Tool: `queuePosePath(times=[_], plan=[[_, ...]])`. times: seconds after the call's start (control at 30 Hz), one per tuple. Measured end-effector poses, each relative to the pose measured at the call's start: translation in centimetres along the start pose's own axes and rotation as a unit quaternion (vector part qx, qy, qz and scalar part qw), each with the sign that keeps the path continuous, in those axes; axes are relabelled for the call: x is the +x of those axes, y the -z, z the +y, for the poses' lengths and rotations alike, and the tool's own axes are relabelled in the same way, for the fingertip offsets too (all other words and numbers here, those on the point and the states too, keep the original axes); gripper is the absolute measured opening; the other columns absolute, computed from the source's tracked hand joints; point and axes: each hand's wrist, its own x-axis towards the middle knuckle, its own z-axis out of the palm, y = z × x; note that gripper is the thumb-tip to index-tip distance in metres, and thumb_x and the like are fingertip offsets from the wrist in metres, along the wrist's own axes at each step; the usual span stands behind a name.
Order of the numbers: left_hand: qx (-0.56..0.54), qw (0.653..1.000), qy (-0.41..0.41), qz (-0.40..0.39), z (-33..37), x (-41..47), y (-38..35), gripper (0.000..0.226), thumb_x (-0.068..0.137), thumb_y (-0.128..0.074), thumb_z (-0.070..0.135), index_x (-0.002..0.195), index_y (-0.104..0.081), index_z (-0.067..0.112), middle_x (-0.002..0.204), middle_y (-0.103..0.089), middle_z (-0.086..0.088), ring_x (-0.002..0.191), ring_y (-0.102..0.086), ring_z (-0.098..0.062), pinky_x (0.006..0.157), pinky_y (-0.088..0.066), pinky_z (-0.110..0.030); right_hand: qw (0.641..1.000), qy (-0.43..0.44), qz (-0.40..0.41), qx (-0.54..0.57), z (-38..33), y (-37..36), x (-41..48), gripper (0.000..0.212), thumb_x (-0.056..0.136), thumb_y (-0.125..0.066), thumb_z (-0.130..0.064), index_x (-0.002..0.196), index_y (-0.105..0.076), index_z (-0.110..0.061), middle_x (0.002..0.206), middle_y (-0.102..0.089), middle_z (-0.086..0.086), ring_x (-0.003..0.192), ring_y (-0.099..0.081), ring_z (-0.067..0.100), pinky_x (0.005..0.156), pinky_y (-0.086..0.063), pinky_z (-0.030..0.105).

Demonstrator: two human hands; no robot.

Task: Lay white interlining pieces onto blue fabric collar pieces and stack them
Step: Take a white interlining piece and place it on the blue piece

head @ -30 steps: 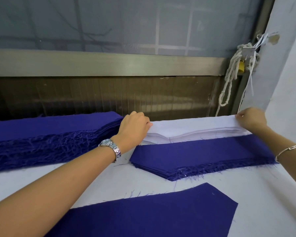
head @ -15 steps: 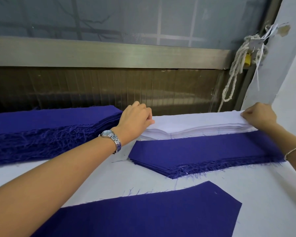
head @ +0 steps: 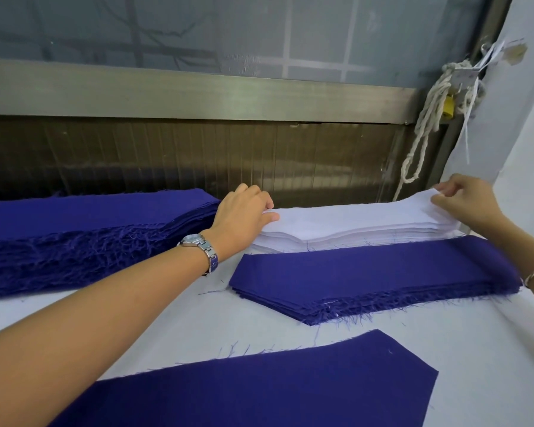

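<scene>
The right hand had raised its end of the top interlining piece since half a second earlier: that corner now stood clear of the white interlining stack under it, where before it lay nearly flat. Thumb and fingers were pressed together on the corner, pinching it. The left hand had kept its place at the opposite end, fingers curled over the edge with the thumb laid on top. It seemed to nip the same piece, though the knuckles hid how many plies were caught. Judging by this, one sheet was being peeled off and had not yet been carried away.

Just nearer than both sets of fingertips lay the stack of blue collar pieces, touching the white stack's front edge. Well nearer still, apart from both hands, a single blue collar piece lay flat on the table, probably awaiting the sheet. Beyond the left knuckles sat a tall frayed blue pile.

The single piece's left part was cut off by the forearm and the frame, and the right fingertips' underside was hidden.
</scene>
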Motion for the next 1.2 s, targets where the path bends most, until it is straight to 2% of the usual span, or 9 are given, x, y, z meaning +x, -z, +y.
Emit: queuePosePath(times=[0.1,0.17,0.33,0.47,0.7,0.93,1.03,1.13,1.2], plan=[[0.004,1.000,0.001,-0.007,0.0,0.2,-0.2,0.040,0.098,-0.055,0.042,0.130,-0.060,0.018,0.126,-0.061,-0.001,0.116,-0.050,-0.019,0.093,-0.043,-0.032,0.999,0.005,-0.032,0.030,0.0,0.2,0.0,0.024,0.080,-0.066,0.007,0.066,-0.051,-0.005,0.091,-0.069,0.010,0.089,-0.060,0.025,0.071,-0.047,0.016],[0.010,1.000,0.000,-0.015,0.0,0.4,-0.2,0.042,0.099,-0.055,0.042,0.133,-0.059,0.018,0.128,-0.061,-0.001,0.118,-0.050,-0.020,0.095,-0.042,-0.034,0.998,0.022,-0.050,0.009,0.3,0.5,0.1,0.021,0.079,-0.068,0.009,0.069,-0.055,-0.005,0.087,-0.065,0.012,0.084,-0.057,0.028,0.070,-0.044,0.026],[0.011,0.999,-0.007,-0.045,-0.1,0.8,-0.1,0.044,0.100,-0.054,0.040,0.138,-0.054,0.018,0.133,-0.059,-0.001,0.121,-0.047,-0.021,0.098,-0.041,-0.036,0.994,0.075,-0.069,-0.046,1.2,1.3,0.4,0.036,0.080,-0.067,0.013,0.110,-0.066,-0.008,0.095,-0.061,0.013,0.084,-0.049,0.030,0.065,-0.039,0.011],[-0.009,0.999,-0.004,-0.053,-0.2,0.8,-0.2,0.043,0.100,-0.054,0.038,0.139,-0.053,0.018,0.135,-0.058,-0.002,0.123,-0.046,-0.021,0.100,-0.039,-0.036,0.984,0.103,-0.026,-0.143,2.1,1.6,1.0,0.011,0.085,-0.075,-0.003,0.095,-0.076,0.002,0.096,-0.072,0.022,0.080,-0.056,0.034,0.072,-0.041,0.036],[-0.023,0.999,-0.019,-0.015,0.2,0.3,0.3,0.027,0.099,-0.058,0.033,0.120,-0.065,0.017,0.122,-0.061,0.000,0.113,-0.049,-0.020,0.095,-0.041,-0.034,0.986,0.051,0.014,-0.155,2.2,2.1,0.8,0.017,0.087,-0.077,-0.022,0.089,-0.078,-0.004,0.077,-0.061,0.010,0.083,-0.053,0.039,0.071,-0.042,0.039],[-0.143,0.988,-0.008,0.051,-0.3,-0.8,1.7,0.019,0.099,-0.058,0.030,0.103,-0.067,0.014,0.098,-0.068,-0.002,0.095,-0.058,-0.020,0.082,-0.050,-0.038,0.991,0.026,0.015,-0.130,0.7,3.2,-0.1,0.022,0.094,-0.069,-0.017,0.103,-0.075,0.001,0.087,-0.068,0.021,0.083,-0.056,0.034,0.080,-0.043,0.041],[-0.205,0.976,0.023,0.073,-0.8,-1.3,3.2,0.020,0.100,-0.056,0.034,0.100,-0.065,0.016,0.088,-0.069,-0.005,0.082,-0.064,-0.021,0.072,-0.055,-0.043,0.996,0.018,0.022,-0.085,-0.3,3.7,-0.3,0.024,0.094,-0.068,-0.019,0.107,-0.074,0.001,0.091,-0.067,0.019,0.082,-0.054,0.032,0.078,-0.042,0.031],[-0.246,0.963,0.038,0.101,-1.2,-2.0,4.8,0.018,0.100,-0.056,0.033,0.098,-0.064,0.017,0.089,-0.069,-0.005,0.081,-0.065,-0.022,0.073,-0.056,-0.045,0.999,0.008,0.020,-0.031,-1.3,4.1,-0.8,0.020,0.093,-0.070,-0.018,0.104,-0.074,-0.001,0.074,-0.062,0.008,0.069,-0.049,0.030,0.054,-0.035,0.005],[-0.261,0.958,0.044,0.108,-1.8,-2.6,5.8,0.018,0.100,-0.056,0.032,0.099,-0.064,0.016,0.089,-0.068,-0.004,0.076,-0.066,-0.018,0.070,-0.056,-0.039,1.000,-0.002,0.005,0.013,-2.0,4.4,-1.1,0.016,0.092,-0.072,-0.016,0.102,-0.073,-0.004,0.066,-0.062,-0.006,0.062,-0.052,0.017,0.046,-0.033,0.002]])
